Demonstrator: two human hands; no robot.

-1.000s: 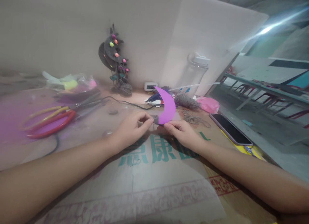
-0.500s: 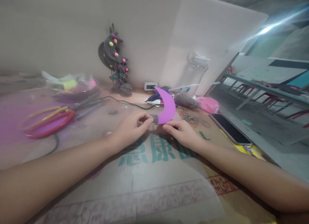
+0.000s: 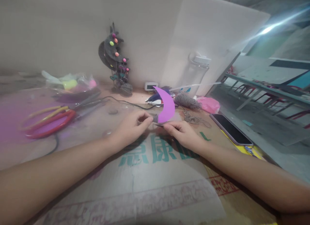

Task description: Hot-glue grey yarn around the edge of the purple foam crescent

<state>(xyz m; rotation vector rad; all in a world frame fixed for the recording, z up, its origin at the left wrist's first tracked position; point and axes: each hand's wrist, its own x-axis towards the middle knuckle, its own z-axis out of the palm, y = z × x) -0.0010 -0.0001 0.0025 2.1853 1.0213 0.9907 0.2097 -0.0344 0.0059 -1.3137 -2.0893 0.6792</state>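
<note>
A purple crescent moon cutout point(image 3: 169, 105) stands upright between my hands, its lower end wrapped in grey yarn point(image 3: 155, 118). My left hand point(image 3: 135, 125) pinches that wrapped end between thumb and fingers. Just to the right of it, my right hand point(image 3: 180, 131) is closed in a pinch at the crescent's bottom edge, on what looks like the grey yarn strand. Behind the crescent lie a ball of grey yarn point(image 3: 187, 101) and a loose tangle of yarn point(image 3: 195, 117).
Scissors point(image 3: 52, 121) with red and yellow handles lie at left, near a plastic bag point(image 3: 72, 84). A decorated grey moon hanging point(image 3: 113, 54) is against the wall. A clear bottle point(image 3: 195, 73), pink plastic bag point(image 3: 209, 104) and phone point(image 3: 231, 129) are at right.
The crescent has shifted slightly left and up. The fingers of my right hand have moved a little away from its lower edge, with a strand now showing there.
</note>
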